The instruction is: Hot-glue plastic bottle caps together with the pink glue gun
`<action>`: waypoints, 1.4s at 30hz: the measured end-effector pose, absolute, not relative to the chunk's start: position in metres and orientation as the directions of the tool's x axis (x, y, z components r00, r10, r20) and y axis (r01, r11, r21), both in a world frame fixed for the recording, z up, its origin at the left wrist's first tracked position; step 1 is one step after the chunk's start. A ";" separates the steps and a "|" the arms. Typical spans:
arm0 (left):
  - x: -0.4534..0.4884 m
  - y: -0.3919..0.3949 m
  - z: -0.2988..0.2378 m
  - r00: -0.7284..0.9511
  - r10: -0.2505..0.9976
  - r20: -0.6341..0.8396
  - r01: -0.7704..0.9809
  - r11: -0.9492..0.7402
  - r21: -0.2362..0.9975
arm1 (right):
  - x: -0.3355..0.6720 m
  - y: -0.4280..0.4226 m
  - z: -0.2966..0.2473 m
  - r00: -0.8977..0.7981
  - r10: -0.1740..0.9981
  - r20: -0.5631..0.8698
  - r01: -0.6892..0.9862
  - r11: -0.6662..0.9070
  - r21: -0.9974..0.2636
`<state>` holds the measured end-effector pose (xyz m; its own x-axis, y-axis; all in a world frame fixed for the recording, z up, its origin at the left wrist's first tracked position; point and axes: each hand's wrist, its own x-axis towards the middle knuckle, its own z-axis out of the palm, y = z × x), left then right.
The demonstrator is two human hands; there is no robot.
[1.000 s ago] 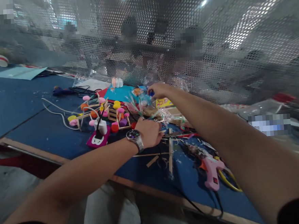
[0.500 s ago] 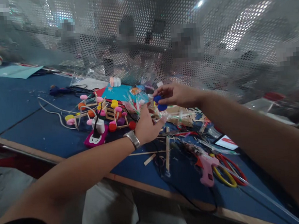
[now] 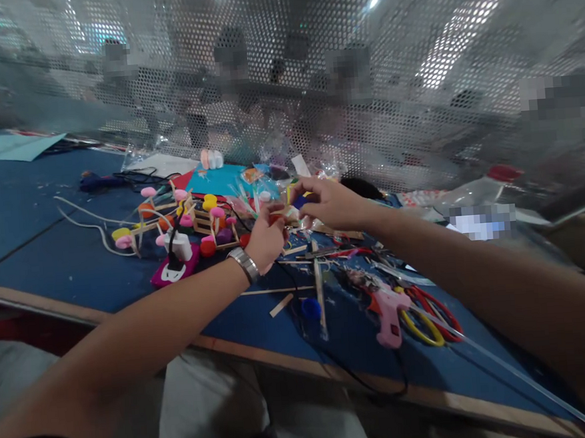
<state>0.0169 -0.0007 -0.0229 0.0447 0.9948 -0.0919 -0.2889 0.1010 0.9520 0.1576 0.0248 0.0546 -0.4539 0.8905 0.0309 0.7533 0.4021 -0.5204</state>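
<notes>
Two-handed pinch work beyond the pink glue gun (image 3: 388, 312), up and to the left of it, over the blue table (image 3: 50, 262). Holds a blue bottle cap (image 3: 299, 202) in the right hand (image 3: 329, 203), with thumb and first fingers closed tight on it and the other fingers curled in. Holds it lifted off the table, above and left of the glue gun. Grips with the left hand (image 3: 266, 237) a small piece (image 3: 278, 214), orange and pale wood by its look, with fingertips shut on it; not possible to tell its exact form. Brings piece and cap very close, maybe touching, hard to say. Wears a metal watch band (image 3: 244, 266) on the left wrist. Just left of the glue gun, flat on the table: a second blue cap (image 3: 311, 308) and a long wooden stick (image 3: 318, 284), then a short stick (image 3: 281, 304) a little more to the left. Directly right of the glue gun, touching it or almost: scissors (image 3: 429, 316) with yellow and red handles. Far left of the glue gun, past the left hand: a model of wooden sticks and coloured caps (image 3: 207, 221), and near it a white plug (image 3: 179, 245) on a pink socket block (image 3: 169, 274). Behind the glue gun, at the far table edge: a perforated metal screen (image 3: 412, 70) and a plastic bottle (image 3: 471, 196) on its side, with red cap.
</notes>
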 end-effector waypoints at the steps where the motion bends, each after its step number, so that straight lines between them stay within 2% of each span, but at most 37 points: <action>1: 0.017 0.000 -0.024 0.037 0.995 -0.089 -0.294 0.096 0.951 | 0.157 0.011 0.056 -0.475 0.877 0.069 0.787 0.459 -0.412; 3: 0.017 0.003 -0.025 0.030 0.996 -0.085 -0.270 0.090 0.959 | 0.158 -0.024 0.057 -0.626 0.780 0.002 0.763 0.612 -0.208; 5: 0.018 0.005 -0.027 0.024 0.997 -0.076 -0.209 0.080 0.975 | 0.159 -0.058 0.052 -0.706 0.681 -0.192 0.704 0.705 -0.086; 7: 0.018 0.006 -0.029 0.016 0.999 -0.048 -0.135 0.049 0.990 | 0.161 -0.082 0.042 -0.669 0.668 -0.326 0.706 0.708 0.005; 9: 0.017 0.006 -0.031 -0.009 1.000 0.014 -0.028 -0.015 1.000 | 0.164 -0.092 0.031 -0.622 0.675 -0.397 0.718 0.694 0.056; 13: 0.012 0.004 -0.032 -0.074 0.984 0.164 0.285 -0.137 0.949 | 0.170 -0.083 0.023 -0.611 0.676 -0.411 0.742 0.671 0.000; 17: 0.009 0.002 -0.034 -0.016 0.967 0.254 0.420 -0.224 0.879 | 0.171 -0.068 0.032 -0.615 0.744 -0.262 0.771 0.637 0.000; 19: 0.010 0.001 -0.034 0.017 0.969 0.246 0.418 -0.231 0.879 | 0.170 -0.066 0.032 -0.622 0.757 -0.200 0.768 0.640 0.034; 23: 0.010 0.001 -0.035 0.054 0.977 0.207 0.404 -0.211 0.890 | 0.164 -0.063 0.024 -0.629 0.727 -0.277 0.738 0.670 0.080; 29: 0.008 0.003 -0.034 0.052 0.965 0.258 0.417 -0.256 0.872 | 0.163 -0.036 0.021 -0.501 0.827 -0.256 0.819 0.548 0.167; 33: 0.008 0.002 -0.033 0.056 0.959 0.279 0.403 -0.277 0.872 | 0.169 -0.024 0.016 -0.508 0.816 -0.277 0.818 0.557 0.144; 39: 0.011 -0.003 -0.030 0.153 0.957 0.247 0.273 -0.281 0.920 | 0.178 -0.011 0.025 -0.561 0.800 -0.213 0.806 0.587 0.080; 42: 0.012 -0.004 -0.028 0.156 0.958 0.238 0.259 -0.273 0.926 | 0.182 -0.007 0.032 -0.534 0.799 -0.275 0.813 0.575 0.091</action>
